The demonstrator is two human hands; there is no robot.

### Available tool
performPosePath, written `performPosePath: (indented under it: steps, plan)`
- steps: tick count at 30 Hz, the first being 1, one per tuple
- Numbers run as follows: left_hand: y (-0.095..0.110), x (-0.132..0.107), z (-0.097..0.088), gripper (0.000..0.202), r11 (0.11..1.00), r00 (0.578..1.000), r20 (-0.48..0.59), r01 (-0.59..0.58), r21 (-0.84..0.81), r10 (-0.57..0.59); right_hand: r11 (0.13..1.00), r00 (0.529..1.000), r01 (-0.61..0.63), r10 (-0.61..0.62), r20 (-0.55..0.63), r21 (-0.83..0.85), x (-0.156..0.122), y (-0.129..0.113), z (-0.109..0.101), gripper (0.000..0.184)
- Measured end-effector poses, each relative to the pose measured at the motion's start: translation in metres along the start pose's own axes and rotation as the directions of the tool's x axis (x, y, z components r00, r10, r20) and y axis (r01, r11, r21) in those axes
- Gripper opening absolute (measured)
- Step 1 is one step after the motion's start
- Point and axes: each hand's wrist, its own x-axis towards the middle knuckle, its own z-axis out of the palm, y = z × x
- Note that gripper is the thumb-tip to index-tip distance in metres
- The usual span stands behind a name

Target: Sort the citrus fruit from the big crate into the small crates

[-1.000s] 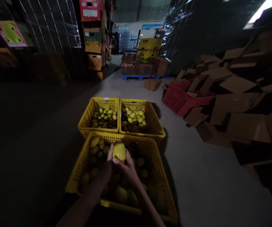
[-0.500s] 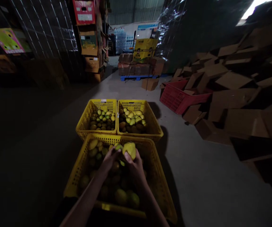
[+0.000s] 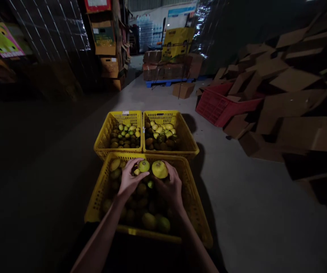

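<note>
A large yellow crate of yellow-green fruit stands right in front of me on the floor. My left hand is over it, fingers closed round a small greenish fruit. My right hand is beside it, gripping a bigger yellow fruit. Both fruits are held above the far end of the crate. Beyond it stand two smaller yellow crates side by side, the left crate with small greenish fruit, the right crate with larger yellow fruit.
A red crate lies tilted by a heap of flattened cardboard boxes on the right. Stacked boxes on a blue pallet stand at the back. Dark wrapped stacks and shelves fill the left. Grey concrete floor runs right of the crates.
My right hand has carried the yellow fruit forward and to the right. My left hand has picked up a small greenish fruit. The view has tilted down a little.
</note>
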Motion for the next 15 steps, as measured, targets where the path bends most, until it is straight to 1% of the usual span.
performPosePath:
  steps: [2,4,6,8,9,11,13,15]
  plan:
    - [0.004,0.0,0.0,0.04,1.0,1.0,0.002,0.001,0.006,-0.001,1.0,1.0,-0.014,0.014,0.002,0.02,0.001,-0.001,0.0,0.051]
    - [0.006,0.001,0.001,0.04,1.0,1.0,-0.005,0.022,-0.022,-0.022,0.998,0.999,-0.037,0.037,-0.002,0.054,0.002,-0.001,-0.001,0.05]
    - [0.005,0.001,0.002,0.042,0.991,0.997,-0.006,0.081,-0.108,-0.082,0.989,0.996,-0.089,0.09,-0.011,0.115,0.002,-0.002,-0.001,0.052]
    - [0.004,0.002,0.002,0.044,0.958,0.986,-0.015,0.159,-0.24,-0.168,0.949,0.98,-0.198,0.2,0.02,0.245,0.003,-0.004,-0.002,0.058]
    - [0.003,0.002,0.002,0.043,0.929,0.976,-0.013,0.202,-0.311,-0.217,0.908,0.963,-0.267,0.262,0.058,0.323,0.003,-0.006,-0.002,0.059]
    - [0.002,0.002,0.0,0.037,0.848,0.948,0.025,0.295,-0.439,-0.317,0.814,0.927,-0.373,0.34,0.155,0.446,0.004,-0.011,-0.005,0.052]
    - [0.003,0.001,-0.001,0.031,0.753,0.908,0.089,0.392,-0.529,-0.41,0.751,0.907,-0.421,0.354,0.227,0.509,0.006,-0.017,-0.009,0.038]
    - [0.004,0.001,-0.002,0.029,0.666,0.86,0.124,0.467,-0.581,-0.496,0.683,0.89,-0.456,0.349,0.293,0.571,0.008,-0.021,-0.011,0.031]
